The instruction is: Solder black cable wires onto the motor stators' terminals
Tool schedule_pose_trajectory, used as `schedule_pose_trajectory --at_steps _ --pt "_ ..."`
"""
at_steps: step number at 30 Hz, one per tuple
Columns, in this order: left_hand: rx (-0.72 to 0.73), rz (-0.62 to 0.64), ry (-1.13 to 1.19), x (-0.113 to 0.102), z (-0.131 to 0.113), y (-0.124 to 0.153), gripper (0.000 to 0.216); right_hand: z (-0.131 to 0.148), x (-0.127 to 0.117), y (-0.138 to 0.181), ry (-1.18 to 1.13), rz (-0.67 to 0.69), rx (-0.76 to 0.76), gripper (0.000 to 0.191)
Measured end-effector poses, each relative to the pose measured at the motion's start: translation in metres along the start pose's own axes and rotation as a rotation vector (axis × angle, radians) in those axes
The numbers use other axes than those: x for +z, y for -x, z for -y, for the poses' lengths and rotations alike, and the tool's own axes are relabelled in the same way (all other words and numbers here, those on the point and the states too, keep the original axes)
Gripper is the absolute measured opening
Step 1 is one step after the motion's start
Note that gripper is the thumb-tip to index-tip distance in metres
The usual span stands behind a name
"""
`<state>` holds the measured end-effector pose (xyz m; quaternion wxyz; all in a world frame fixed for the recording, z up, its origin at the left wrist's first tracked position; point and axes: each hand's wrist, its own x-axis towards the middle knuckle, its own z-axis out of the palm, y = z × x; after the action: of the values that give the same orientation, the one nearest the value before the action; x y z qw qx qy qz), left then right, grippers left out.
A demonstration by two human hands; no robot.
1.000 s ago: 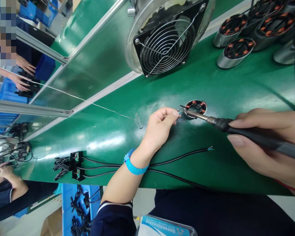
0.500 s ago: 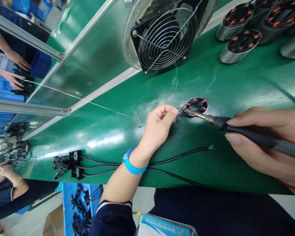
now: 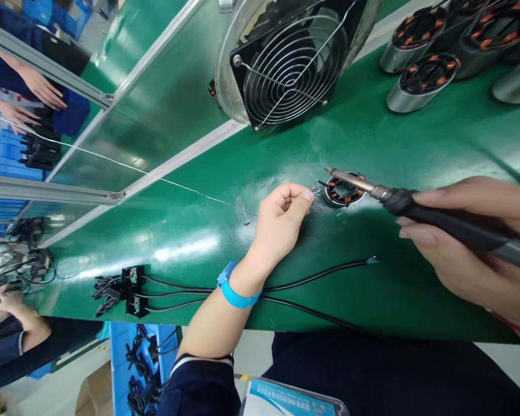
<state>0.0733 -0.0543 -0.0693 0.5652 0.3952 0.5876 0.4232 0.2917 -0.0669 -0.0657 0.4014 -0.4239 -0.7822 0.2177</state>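
My left hand (image 3: 285, 216) is closed in a pinch on thin wires (image 3: 315, 193), with bluish and bare ends poking out past the fingertips. Just right of those ends lies a small copper-wound stator ring (image 3: 338, 199) on the green bench. Wrapped around the black handle of a soldering iron (image 3: 398, 202), my right hand (image 3: 481, 248) holds it tilted, its metal shaft passing over the ring. The iron's tip points left, apart from the wires, with faint smoke near it. A thin pale strand (image 3: 173, 182) runs from the upper left toward my left hand; its end is hidden.
A fan with a wire guard (image 3: 290, 86) stands behind the ring. Several metal cylinders with copper windings (image 3: 420, 86) stand at the far right. Black cables (image 3: 320, 276) from small black boxes (image 3: 133, 280) cross under my left forearm. Co-workers' hands (image 3: 43, 89) show at left.
The soldering iron has lifted off the ring's left edge by the wires, its tip now higher and its handle slightly further right. My left hand stays put.
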Motion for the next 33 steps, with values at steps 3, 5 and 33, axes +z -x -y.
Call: schedule_pose_trajectory --at_steps 3,5,33 --pt "0.008 -0.001 0.003 0.001 0.0 0.0 0.015 0.005 -0.001 -0.003 0.103 -0.002 0.031 0.035" --pt "0.014 -0.003 0.002 0.001 0.0 0.0 0.015 0.009 -0.001 -0.01 0.087 0.012 0.085 0.039" --pt "0.11 -0.025 -0.051 0.001 -0.003 0.007 0.014 0.013 0.046 -0.041 0.084 0.081 0.017 0.042"
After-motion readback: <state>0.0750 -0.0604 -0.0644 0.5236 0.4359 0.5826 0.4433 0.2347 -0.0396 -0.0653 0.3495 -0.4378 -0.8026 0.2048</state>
